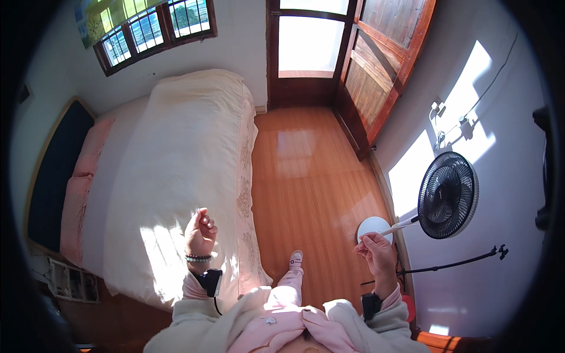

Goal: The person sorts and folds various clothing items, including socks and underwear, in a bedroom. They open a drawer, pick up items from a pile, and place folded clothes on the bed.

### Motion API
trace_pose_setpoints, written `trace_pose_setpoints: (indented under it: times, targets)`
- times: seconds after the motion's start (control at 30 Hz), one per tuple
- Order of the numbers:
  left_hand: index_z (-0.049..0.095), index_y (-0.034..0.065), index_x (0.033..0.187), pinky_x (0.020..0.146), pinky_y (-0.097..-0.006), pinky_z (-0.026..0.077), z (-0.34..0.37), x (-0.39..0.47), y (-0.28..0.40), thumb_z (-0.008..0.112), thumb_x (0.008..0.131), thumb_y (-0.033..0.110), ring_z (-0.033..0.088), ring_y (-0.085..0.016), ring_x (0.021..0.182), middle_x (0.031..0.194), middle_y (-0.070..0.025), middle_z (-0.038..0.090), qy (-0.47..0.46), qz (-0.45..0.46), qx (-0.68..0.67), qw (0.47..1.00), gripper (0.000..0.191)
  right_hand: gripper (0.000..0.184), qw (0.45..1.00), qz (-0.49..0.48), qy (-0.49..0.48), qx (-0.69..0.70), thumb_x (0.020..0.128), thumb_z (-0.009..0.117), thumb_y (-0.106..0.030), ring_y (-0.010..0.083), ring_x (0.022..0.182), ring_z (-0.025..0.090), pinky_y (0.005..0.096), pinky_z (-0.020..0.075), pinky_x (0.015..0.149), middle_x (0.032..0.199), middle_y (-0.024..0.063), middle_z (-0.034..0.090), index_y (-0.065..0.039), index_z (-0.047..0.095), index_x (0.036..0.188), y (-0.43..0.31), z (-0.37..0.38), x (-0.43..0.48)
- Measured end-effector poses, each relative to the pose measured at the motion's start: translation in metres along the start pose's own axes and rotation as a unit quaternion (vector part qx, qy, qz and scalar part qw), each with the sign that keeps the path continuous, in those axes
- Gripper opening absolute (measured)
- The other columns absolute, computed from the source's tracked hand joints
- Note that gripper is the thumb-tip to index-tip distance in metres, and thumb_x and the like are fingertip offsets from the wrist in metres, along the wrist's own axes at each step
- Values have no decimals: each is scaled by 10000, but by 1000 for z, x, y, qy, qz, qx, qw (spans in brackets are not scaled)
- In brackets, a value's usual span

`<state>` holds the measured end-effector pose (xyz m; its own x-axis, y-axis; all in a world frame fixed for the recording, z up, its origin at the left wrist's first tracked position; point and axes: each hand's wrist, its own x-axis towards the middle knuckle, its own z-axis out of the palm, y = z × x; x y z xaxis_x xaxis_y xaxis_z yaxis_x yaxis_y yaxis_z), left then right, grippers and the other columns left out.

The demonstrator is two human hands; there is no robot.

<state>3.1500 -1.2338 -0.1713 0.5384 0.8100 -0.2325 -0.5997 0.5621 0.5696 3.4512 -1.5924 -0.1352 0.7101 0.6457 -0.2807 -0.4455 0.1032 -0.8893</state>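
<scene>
My left hand (201, 234) is raised over the near side of the bed, its fingers curled in towards the palm and no object visible in it. Beaded bracelets (198, 258) circle that wrist, with a black strapped device (212, 282) below them. On the right, my right hand (376, 253) is held up with thumb and fingertips together; nothing shows between them. It overlaps the round white base (373, 224) of a standing fan in the picture, but contact is not apparent. The bed's cream quilt (176, 145) lies spread out beneath and beyond my left hand.
The black fan head (448, 194) stands by the right wall, near a black tripod or stand arm (459, 263). A wooden door leaf (375, 75) is swung inward beside a glazed door (311, 48). Wood-look flooring (304, 198) runs between bed and wall. A cord hangs from wall sockets (438, 107).
</scene>
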Motion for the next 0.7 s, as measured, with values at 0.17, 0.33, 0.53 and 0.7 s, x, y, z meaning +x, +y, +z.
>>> trace_pose_setpoints:
  times: [0.17, 0.33, 0.53, 0.7]
  targets:
    - [601, 46, 1020, 560, -263, 420, 101, 138, -18, 526, 941, 165, 497, -122, 628, 707, 6, 510, 9, 7, -23, 1000, 160, 93, 999, -13, 13, -41, 909, 565, -112, 144, 635, 627, 273, 542, 674, 703, 55, 619, -19, 575, 914, -80, -5, 140]
    - [619, 60, 1006, 564, -253, 420, 225, 284, -58, 544, 941, 194, 501, -124, 652, 713, 13, 508, -86, -20, 27, 996, 167, 90, 995, -95, -19, 29, 918, 594, -93, 151, 670, 678, 303, 584, 687, 744, 80, 676, -26, 653, 922, -150, -33, 276]
    - [595, 60, 875, 568, -248, 410, 333, 459, -111, 554, 940, 209, 504, -129, 662, 706, 10, 509, -173, -5, 78, 982, 168, 136, 991, -126, -5, 35, 937, 582, -144, 167, 677, 686, 314, 584, 679, 752, 75, 685, -38, 666, 920, -197, -73, 463]
    - [595, 52, 905, 566, -233, 410, 404, 583, -126, 544, 946, 184, 505, -110, 653, 689, 14, 509, -131, -2, 63, 989, 147, 168, 988, -110, -83, 68, 944, 577, -176, 168, 702, 674, 326, 574, 690, 777, 70, 683, -46, 674, 904, -257, -51, 633]
